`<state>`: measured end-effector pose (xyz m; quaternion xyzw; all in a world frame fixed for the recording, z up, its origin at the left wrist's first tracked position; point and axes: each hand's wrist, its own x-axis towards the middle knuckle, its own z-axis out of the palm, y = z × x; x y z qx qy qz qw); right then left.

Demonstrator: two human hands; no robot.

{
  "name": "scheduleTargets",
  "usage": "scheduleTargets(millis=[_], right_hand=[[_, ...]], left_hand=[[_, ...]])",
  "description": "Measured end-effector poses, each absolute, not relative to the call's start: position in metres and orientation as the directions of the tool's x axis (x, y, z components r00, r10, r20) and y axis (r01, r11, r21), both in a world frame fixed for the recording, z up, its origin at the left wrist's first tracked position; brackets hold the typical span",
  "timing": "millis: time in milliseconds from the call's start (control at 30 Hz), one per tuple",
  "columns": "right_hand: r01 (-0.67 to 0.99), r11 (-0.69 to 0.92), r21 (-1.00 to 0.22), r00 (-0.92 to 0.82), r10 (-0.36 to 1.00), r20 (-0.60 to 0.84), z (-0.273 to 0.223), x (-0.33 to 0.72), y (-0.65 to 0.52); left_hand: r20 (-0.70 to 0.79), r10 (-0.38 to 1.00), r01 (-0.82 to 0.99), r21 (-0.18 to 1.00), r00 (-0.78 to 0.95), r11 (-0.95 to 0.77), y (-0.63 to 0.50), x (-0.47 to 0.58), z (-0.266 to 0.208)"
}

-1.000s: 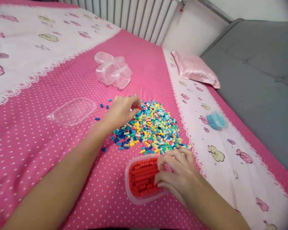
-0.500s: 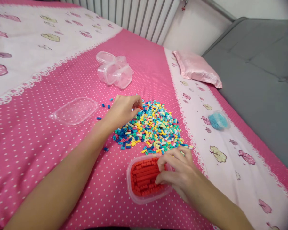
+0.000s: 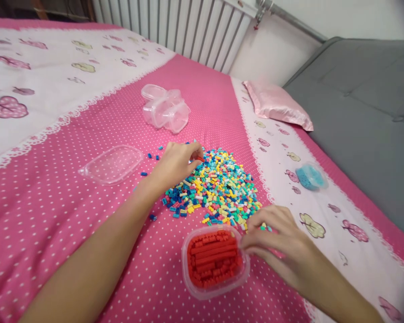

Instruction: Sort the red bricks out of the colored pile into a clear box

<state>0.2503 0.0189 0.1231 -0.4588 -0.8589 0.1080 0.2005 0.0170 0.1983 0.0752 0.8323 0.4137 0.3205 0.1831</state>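
My left hand (image 3: pixel 180 163) is at the upper left of a heap of small toy bricks (image 3: pixel 222 188). A red toy brick (image 3: pixel 199 159) shows between its thumb and fingers. Below the heap stands a clear plastic container (image 3: pixel 191 289) filled with red toy bricks (image 3: pixel 215 258), some of them in long joined rows. My right hand (image 3: pixel 276 237) is at the container's right rim, its fingers curled and the thumb and forefinger tips close together. Anything between those tips is hidden.
A clear lid (image 3: pixel 112 165) lies left of the heap. Several clear containers (image 3: pixel 166 110) are grouped farther back. A container of light-blue pieces (image 3: pixel 311 176) sits at right. Behind are a pink pillow (image 3: pixel 278 105), a grey headboard (image 3: pixel 357 103) and a radiator (image 3: pixel 178 31).
My right hand has drawn back rightward from above the red bricks to the container's rim. My left hand keeps its place at the heap with the red brick. The view has shifted slightly.
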Motion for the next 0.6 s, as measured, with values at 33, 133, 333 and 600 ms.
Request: scheduleTargets(millis=[33, 133, 333, 600], right_hand=[[0.764, 0.533, -0.364, -0.472, 0.846, 0.247, 0.128, 0.255, 0.024], [0.789, 0.478, -0.386, -0.37, 0.872, 0.321, 0.131, 0.263, 0.058], [0.715, 0.369, -0.594, -0.351, 0.924, 0.152, 0.093, 0.237, 0.168], [0.775, 0.46, -0.433, -0.466, 0.879, 0.099, 0.041, 0.199, 0.178]], left_hand=[[0.372, 0.81, 0.573, 0.575, 0.453, -0.584, 0.198, 0.017, 0.076], [0.364, 0.821, 0.58, 0.583, 0.439, -0.569, 0.197, 0.017, 0.077], [0.418, 0.875, 0.614, 0.633, 0.243, -0.472, 0.199, 0.008, 0.082], [0.339, 0.897, 0.637, 0.633, 0.283, -0.44, 0.194, 0.008, 0.077]])
